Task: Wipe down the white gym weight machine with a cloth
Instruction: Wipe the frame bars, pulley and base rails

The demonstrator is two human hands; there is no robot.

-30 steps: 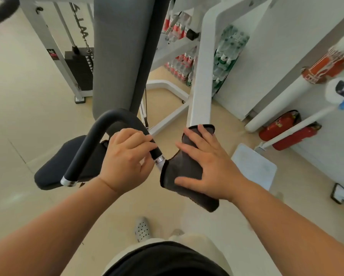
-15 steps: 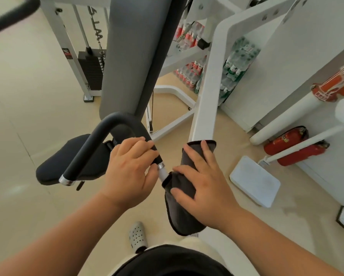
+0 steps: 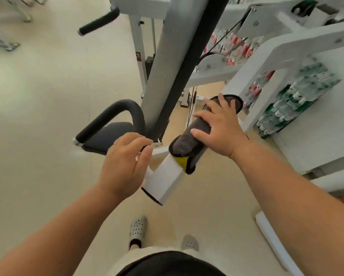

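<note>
We press the cloth (image 3: 187, 144) onto the white beam (image 3: 165, 176) with the right hand (image 3: 221, 128), fingers (image 3: 212, 106) splayed | beam runs near-left to far-right, so we judge the wipe follows it | left hand (image 3: 125, 164) grips the black handle (image 3: 111, 112)

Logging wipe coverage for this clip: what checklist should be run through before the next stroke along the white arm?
1. Cloth lies between right hand and white arm: ok.
2. Right hand presses with fingers spread: ok.
3. Left hand steadies the machine, curled round the black handle end: ok.
4. Bare near end of the arm already wiped: cannot tell.
5. Cloth's lower edge flat: cannot tell; a yellow patch shows there.
</note>
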